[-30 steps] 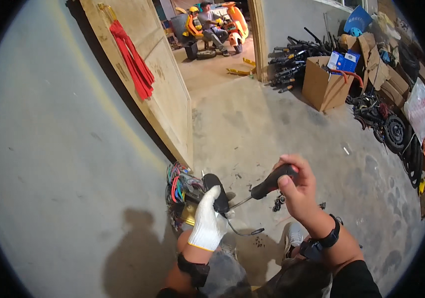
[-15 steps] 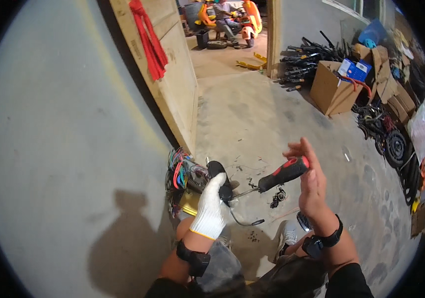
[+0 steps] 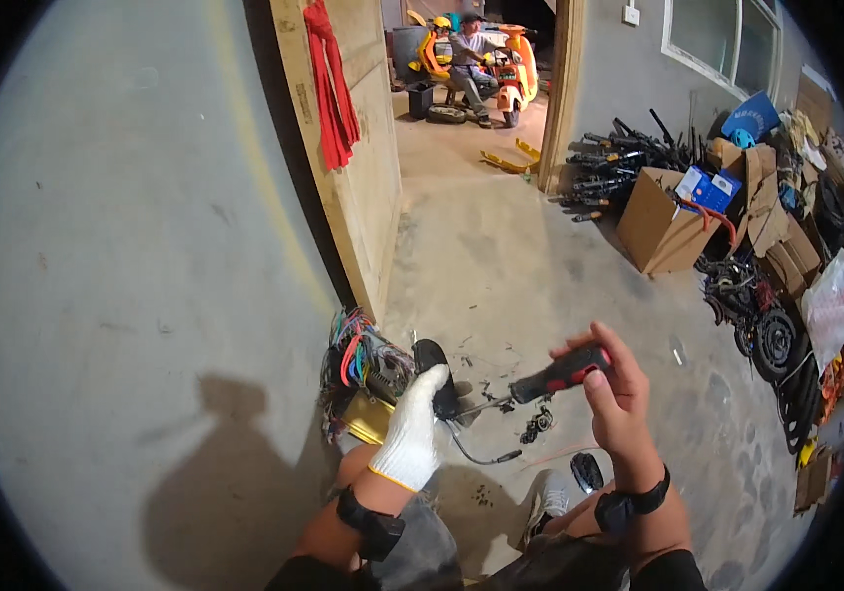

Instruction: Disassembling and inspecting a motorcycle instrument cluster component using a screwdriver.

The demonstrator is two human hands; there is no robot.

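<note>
My left hand (image 3: 410, 428), in a white knit glove, is closed around a black oblong part (image 3: 432, 362) with a short cable (image 3: 476, 451) hanging from it. My bare right hand (image 3: 623, 399) has its thumb and fingers around the rear end of a screwdriver (image 3: 560, 375) with a black and red handle. The screwdriver's shaft points left, and its tip meets the black part beside my gloved fingers. Exactly where the tip sits is too small to make out.
Bundled coloured wires (image 3: 368, 350) lie against the wall at left, by an open door (image 3: 368, 128). Small black parts (image 3: 537, 426) litter the floor. At right stand a cardboard box (image 3: 666, 231) and piled scrap. Beyond the doorway a person (image 3: 471, 59) sits by an orange scooter (image 3: 515, 74).
The view has tilted upward, showing more of the far room. My right hand's fingers have gone from spread against the handle's end to bent around it. My left hand keeps its hold.
</note>
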